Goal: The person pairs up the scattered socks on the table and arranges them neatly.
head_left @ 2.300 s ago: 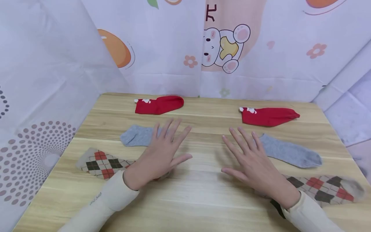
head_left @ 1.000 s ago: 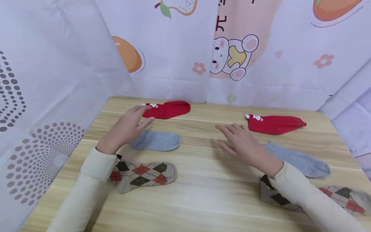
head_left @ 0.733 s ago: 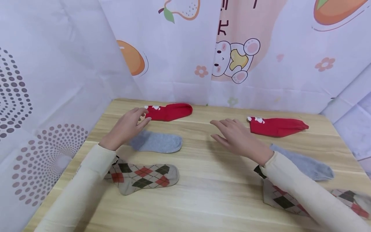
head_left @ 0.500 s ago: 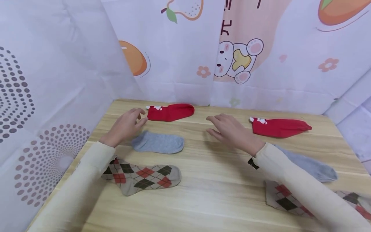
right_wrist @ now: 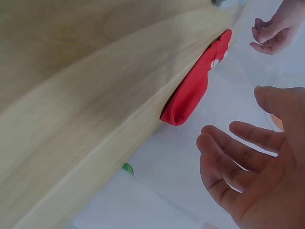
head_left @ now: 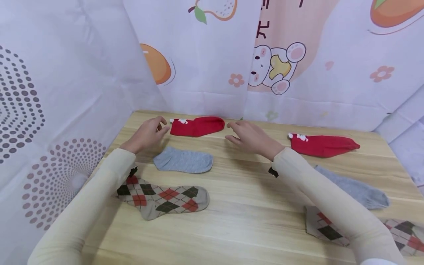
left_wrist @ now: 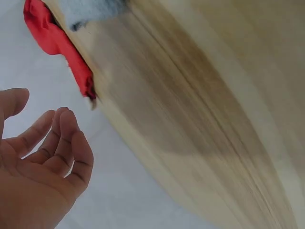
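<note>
A red sock (head_left: 197,127) with a white figure at its cuff lies at the back left of the table, between the two hands. Beside its cuff hovers my left hand (head_left: 145,134), fingers loosely bent and holding nothing. Near the toe end is my right hand (head_left: 253,139), also relaxed and holding nothing. In the left wrist view a gap separates the left fingers (left_wrist: 66,136) from the red sock (left_wrist: 62,43). The right wrist view shows the same red sock (right_wrist: 190,90) apart from the right fingers (right_wrist: 219,152).
A grey sock (head_left: 183,161) and an argyle sock (head_left: 169,198) lie in front on the left. On the right are another red sock (head_left: 322,145), grey sock (head_left: 357,187) and argyle sock (head_left: 326,226), the last partly under the right sleeve. A printed curtain (head_left: 205,73) borders the table's back.
Both hands have moved from spread over the middle of the table to the two ends of the left red sock. The right hand has shifted left and back. The socks stay put.
</note>
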{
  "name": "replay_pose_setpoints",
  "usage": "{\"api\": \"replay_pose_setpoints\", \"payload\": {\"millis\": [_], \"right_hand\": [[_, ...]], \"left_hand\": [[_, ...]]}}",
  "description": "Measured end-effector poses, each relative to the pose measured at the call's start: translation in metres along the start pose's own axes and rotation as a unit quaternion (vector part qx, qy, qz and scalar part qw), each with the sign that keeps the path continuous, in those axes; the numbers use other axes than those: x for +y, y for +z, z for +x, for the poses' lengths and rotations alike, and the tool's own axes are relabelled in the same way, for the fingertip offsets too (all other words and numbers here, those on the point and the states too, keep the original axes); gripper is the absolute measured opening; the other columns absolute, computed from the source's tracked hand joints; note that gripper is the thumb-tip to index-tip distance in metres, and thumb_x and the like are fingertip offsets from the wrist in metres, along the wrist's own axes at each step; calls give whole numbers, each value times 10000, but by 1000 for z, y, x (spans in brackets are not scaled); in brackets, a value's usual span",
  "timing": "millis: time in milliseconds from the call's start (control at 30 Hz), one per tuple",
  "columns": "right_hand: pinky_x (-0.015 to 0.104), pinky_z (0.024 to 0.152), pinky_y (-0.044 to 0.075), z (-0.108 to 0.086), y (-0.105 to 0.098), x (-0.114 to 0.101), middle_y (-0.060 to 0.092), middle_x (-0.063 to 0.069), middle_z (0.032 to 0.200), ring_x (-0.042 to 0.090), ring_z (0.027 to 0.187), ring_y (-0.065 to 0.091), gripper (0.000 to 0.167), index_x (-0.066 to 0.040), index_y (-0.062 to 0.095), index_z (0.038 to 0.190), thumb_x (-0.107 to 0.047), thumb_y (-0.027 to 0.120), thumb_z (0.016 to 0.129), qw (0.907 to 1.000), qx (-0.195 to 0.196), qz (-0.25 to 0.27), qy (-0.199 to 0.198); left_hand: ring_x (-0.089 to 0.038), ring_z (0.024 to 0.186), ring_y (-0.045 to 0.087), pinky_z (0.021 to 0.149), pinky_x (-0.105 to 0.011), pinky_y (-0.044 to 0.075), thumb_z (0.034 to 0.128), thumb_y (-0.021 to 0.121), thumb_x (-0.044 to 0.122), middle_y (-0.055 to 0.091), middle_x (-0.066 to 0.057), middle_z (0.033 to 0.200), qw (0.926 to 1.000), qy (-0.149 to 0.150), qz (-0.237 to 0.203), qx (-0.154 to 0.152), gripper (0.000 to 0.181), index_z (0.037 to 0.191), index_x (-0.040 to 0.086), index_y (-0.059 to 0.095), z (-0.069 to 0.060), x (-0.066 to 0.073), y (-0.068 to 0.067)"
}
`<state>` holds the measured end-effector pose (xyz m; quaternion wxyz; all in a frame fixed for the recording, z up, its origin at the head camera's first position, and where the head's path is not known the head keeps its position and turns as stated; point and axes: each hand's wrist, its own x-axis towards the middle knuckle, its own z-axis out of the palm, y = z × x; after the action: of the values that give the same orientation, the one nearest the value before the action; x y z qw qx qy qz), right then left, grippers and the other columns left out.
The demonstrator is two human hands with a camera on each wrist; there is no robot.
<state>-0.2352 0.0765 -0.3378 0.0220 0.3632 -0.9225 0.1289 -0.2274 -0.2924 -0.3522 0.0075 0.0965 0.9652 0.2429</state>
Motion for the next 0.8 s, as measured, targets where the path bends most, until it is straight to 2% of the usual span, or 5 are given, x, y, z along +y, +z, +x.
{"api": "replay_pose_setpoints", "payload": {"millis": [167,400,467,667,800], "right_hand": [[415,903,521,21,6,3,663,121,1207,268,1019,643,400,-47,567,1281,-314,625,989,9998,-111,156,50],[362,795,512,48,15,11,637,58,967,229,862,576,316,-37,613,1198,-263,644,978,9988,-288,258,291],[360,799,513,56,17,14,637,73,965,238,868,577,326,-25,608,1209,-254,640,980,9983,-381,302,332],[392,986,490,78,24,22,611,129,1267,258,1106,592,486,-46,473,1404,-230,634,984,9944,-669,595,556],[371,928,493,88,35,25,614,101,1146,255,1023,589,307,-69,521,1269,-210,594,1006,9921,-874,646,634]], "left_hand": [[-268,746,513,652,-375,452,1031,547,247,559,-145,885,9992,-269,-157,-263,303,1232,25,505,16,-10,4],[-261,732,531,608,-348,465,1015,552,243,566,-128,858,9975,-495,72,-491,272,1191,40,504,41,-14,15],[-268,798,545,653,-357,481,1015,556,250,574,-132,920,9968,-600,139,-517,310,1238,48,483,45,-13,17],[-341,1106,515,967,-488,453,1049,480,266,542,-221,1233,9938,-647,474,-764,420,1357,-7,396,57,-9,25],[-389,1100,502,970,-508,421,1063,427,271,506,-274,1194,9900,-639,765,-1003,370,1273,-28,374,61,-8,28]]}}
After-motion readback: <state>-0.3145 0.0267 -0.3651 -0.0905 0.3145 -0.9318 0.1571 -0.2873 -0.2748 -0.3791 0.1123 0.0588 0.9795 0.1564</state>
